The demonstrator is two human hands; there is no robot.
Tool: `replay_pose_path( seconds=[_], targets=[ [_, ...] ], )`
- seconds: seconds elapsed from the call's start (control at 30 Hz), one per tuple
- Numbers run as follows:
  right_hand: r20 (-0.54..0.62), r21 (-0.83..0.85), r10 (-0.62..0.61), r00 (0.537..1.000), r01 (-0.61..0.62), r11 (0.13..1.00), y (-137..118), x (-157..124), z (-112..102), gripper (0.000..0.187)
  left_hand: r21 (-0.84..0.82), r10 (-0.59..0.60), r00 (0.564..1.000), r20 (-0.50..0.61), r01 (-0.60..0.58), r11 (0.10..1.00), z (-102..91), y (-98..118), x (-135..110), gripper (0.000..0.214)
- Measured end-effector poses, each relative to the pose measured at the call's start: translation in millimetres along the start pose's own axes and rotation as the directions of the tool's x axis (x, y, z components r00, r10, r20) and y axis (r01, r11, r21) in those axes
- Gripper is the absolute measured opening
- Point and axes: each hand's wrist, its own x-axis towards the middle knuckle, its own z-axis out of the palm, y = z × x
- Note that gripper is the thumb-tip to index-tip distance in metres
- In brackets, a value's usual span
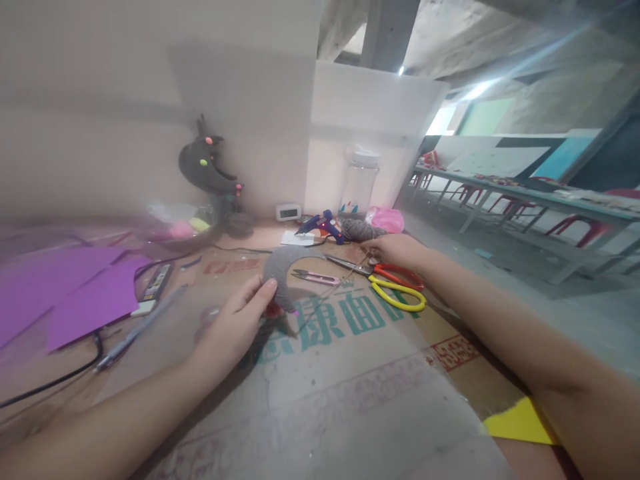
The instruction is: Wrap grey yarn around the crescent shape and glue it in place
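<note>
My left hand point(245, 310) pinches a crescent shape point(281, 273) wrapped in grey yarn, thumb on its near face. A small pink spot marks the crescent's lower tip. Out to the right, my right hand point(393, 250) is closed, its fingertips blurred, on a thin strand of yarn point(350, 275) that runs back toward the crescent. Just behind that hand lies a bundle of grey yarn point(360, 229). Between my hands are pink thread snips point(317, 277) and scissors point(397, 293) with one red and one yellow handle, both lying on the printed cardboard point(320, 393).
A blue glue gun point(323, 227), a small white digital clock point(289, 212) and a clear bottle point(360, 180) stand at the back. A dark crescent ornament point(205, 163) rises behind. Purple sheets point(95, 293), a cutter point(157, 283) and a black cable point(55, 381) lie left.
</note>
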Motion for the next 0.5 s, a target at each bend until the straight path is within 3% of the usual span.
replay_pose_path(
  seconds=[0.1,0.27,0.4,0.5],
  targets=[
    [-0.073,0.031,0.053,0.996,-0.051,0.998,3.7,3.7,-0.6,0.019,-0.011,-0.001,1.0,0.012,0.001,1.0,-0.5,-0.9,-0.2,0.028],
    [-0.3,0.183,0.126,0.946,-0.073,0.98,-4.5,9.1,-26.2,0.041,-0.006,0.006,1.0,0.009,-0.006,1.0,0.2,-1.4,0.3,0.026],
    [-0.47,0.253,0.106,0.876,0.019,0.967,-26.3,2.1,-44.8,0.042,-0.034,0.007,1.0,0.011,-0.007,0.999,1.0,-0.5,0.3,0.027],
    [-0.589,0.271,0.018,0.808,0.176,0.946,-53.6,-10.8,-56.9,0.037,-0.02,0.001,1.0,0.008,0.0,1.0,0.5,0.1,0.0,0.027]
  ],
)
